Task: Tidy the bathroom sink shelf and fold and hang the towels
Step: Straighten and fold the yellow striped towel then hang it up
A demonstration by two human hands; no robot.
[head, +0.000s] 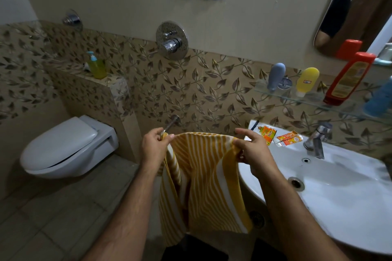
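Observation:
A yellow and white striped towel hangs in front of me, its top edge stretched between both hands. My left hand pinches the top left corner, close to a metal wall spout. My right hand grips the bunched top right corner, just over the left rim of the white sink. On the glass shelf stand a grey bottle, a yellow bottle and a red bottle.
A white toilet with its lid down is at the left. A green soap pump bottle sits on the tiled ledge. Orange packets lie on the sink's back rim beside the tap. A mirror hangs at the upper right.

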